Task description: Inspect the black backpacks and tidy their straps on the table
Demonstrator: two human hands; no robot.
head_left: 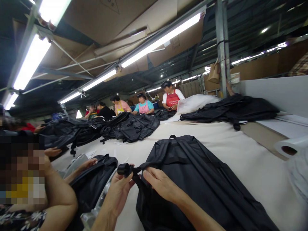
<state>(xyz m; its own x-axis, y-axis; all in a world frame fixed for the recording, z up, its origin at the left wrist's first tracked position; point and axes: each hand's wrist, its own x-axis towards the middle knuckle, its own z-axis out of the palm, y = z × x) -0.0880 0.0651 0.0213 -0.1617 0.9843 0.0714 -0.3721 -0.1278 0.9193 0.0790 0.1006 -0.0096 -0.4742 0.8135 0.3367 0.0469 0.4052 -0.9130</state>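
Note:
A black backpack (192, 173) lies flat on the pale covered table, its straps facing up and its top loop pointing away from me. My left hand (121, 189) is closed on a black strap (137, 175) at the bag's left side, with a rolled-up bundle of black webbing (124, 169) standing out above the fingers. Close beside it, my right hand (158, 181) pinches the same strap where it meets the bag. Both hands are just above the bag's left edge. The fingertips of my right hand are partly hidden behind the strap.
A co-worker (53, 189) sits close on my left, hands on another black bag (96, 179). More black bags (134, 126) are piled across the table (231, 138), with others (228, 109) at the right. A roll of clear film (293, 147) lies at the right edge. Several people work beyond.

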